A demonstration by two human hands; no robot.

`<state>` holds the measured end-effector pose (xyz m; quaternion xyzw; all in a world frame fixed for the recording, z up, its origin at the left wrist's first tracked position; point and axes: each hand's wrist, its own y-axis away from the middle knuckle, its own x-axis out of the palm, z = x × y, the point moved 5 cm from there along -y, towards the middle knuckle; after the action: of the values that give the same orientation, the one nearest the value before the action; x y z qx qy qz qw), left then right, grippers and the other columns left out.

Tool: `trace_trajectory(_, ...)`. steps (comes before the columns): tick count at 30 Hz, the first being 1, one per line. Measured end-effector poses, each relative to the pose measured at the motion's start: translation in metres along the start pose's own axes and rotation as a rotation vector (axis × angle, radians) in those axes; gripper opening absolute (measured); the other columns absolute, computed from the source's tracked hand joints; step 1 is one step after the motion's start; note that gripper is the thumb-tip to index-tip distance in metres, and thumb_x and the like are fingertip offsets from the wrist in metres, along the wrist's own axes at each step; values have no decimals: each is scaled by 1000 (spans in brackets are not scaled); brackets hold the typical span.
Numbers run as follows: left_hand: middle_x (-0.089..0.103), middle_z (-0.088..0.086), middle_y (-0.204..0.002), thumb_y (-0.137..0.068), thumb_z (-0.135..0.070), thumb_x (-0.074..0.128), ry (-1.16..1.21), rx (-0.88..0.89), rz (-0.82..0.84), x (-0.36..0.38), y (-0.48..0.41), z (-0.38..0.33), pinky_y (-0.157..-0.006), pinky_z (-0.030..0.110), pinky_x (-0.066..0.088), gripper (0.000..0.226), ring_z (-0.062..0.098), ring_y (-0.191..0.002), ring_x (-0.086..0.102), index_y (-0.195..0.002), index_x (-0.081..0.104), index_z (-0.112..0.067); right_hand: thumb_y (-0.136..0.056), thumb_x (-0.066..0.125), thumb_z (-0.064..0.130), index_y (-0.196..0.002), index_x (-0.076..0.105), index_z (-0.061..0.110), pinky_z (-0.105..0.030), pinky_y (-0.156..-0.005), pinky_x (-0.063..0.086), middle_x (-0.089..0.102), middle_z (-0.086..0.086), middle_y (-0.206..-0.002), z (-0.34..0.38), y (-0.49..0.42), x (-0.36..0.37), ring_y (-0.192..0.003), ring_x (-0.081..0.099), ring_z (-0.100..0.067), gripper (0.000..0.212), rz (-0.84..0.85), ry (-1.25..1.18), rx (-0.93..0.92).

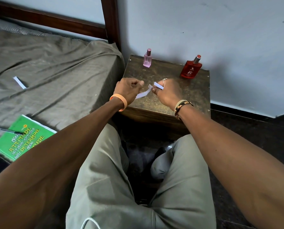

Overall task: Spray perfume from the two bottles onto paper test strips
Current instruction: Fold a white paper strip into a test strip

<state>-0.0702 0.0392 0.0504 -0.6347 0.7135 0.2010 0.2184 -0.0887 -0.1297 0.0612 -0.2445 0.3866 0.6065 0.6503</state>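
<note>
Well, your head camera is the only view, and it shows both your hands over the small dark-brown wooden bedside table (195, 95). Your left hand (129, 90), the one with the orange wristband (121, 100), has its fingers curled round the lower end of a bent white paper strip (142, 94). The contact itself is hidden under the hand. Your right hand (168, 93) (silver ring (164, 79) on one finger, black-and-gold thread band (182, 106) at the wrist) pinches the upper end of that strip between thumb and fingertip. A second short white paper strip (158, 85) sticks out from between its fingers. Both strips are held just above the tabletop.

The two bottles stand upright and well apart at the back of the table — a slim pink glass perfume bottle (147, 59) at the back left, a squat red glass perfume bottle (190, 70) at the back right near the wall. Neither hand touches them.

To your left, a third white paper strip (20, 82) lies on the grey-green bedsheet (55, 71). Nearer you is a green paperback book (22, 141) with a black pen (5, 129) lying partly on it.
</note>
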Motion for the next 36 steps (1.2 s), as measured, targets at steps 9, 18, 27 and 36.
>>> trace_trajectory(9, 71, 5, -84, -81, -21, 75, 379, -313, 215, 26, -14, 17, -59, 23, 52, 24, 15, -68, 64, -103, 71, -12, -93, 67, 21, -56, 53, 13, -32, -54, 28, 45, -4, -59, -3, -22, 21, -57, 37, -18, 40, 40, -212, 51)
trace_trajectory(18, 70, 3, -79, -82, -14, 73, 315, -215, 66, 31, -41, 36, -68, 24, 55, 8, 11, -70, 63, -89, 71, -10, -96, 60, 44, -101, 69, 0, -25, -43, 23, 58, -9, -81, -17, -43, 46, -49, 32, -11, 45, 301, -579, 266)
trace_trajectory(27, 72, 14, -87, -79, -6, 76, 430, -437, 76, 42, -85, 61, -71, 37, 60, 20, 22, -73, 69, -97, 68, -8, -89, 74, 21, -91, 67, 3, -18, -39, 30, 56, 1, -64, -30, -77, 78, -38, 43, -2, 19, 291, -513, 332)
trace_trajectory(36, 72, 13, -91, -75, 0, 76, 433, -577, 37, 54, -118, 102, -67, 32, 59, 21, 23, -85, 71, -89, 66, -11, -78, 84, 13, -91, 68, 4, -31, -60, 49, 72, -9, -93, -32, -130, 122, -76, 67, -21, 23, 134, -671, 493)
